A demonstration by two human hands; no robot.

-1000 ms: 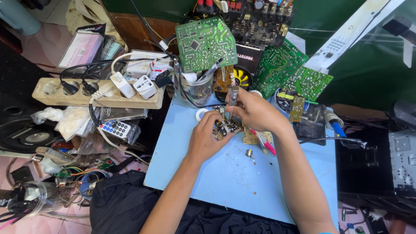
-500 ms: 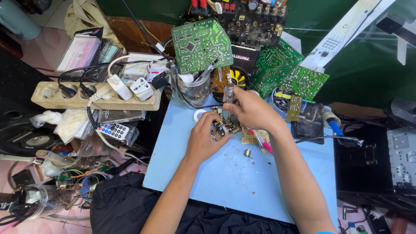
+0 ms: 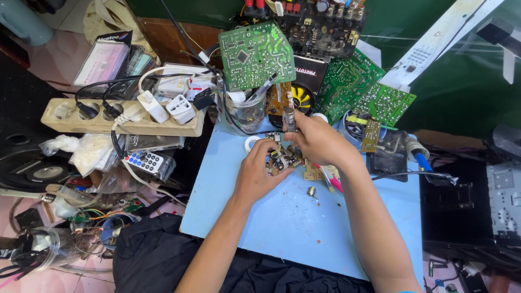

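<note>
Little had shifted since the earlier frames: both hands stayed over the same spot on the light-blue tabletop (image 3: 304, 228), and only the view had tipped slightly.

The left hand (image 3: 259, 172) pinned a small brown circuit board crowded with components (image 3: 281, 160) against the tabletop, its fingers curled round the board's near edge. The right hand (image 3: 320, 142) was clenched around a slim metal-barrelled tool (image 3: 289, 116) held almost upright, its lower end meeting the board's far side; the exact tip was hidden behind the fingers. The board lay at the tabletop's back middle, just in front of a clear glass jar holding tools (image 3: 247, 111).

To do this well, the left hand likely needed to keep the board flat and steady so the tool's tip would sit on one joint only. A firm, low grip on the barrel seemed wise, given how tightly the parts were packed.

A small loose metallic component (image 3: 311, 191) lay near the right wrist, and a blue-handled soldering iron (image 3: 418, 154) rested to the right. Green circuit boards (image 3: 258, 54) leaned behind, and a beige power strip (image 3: 125, 123) sat to the left.
</note>
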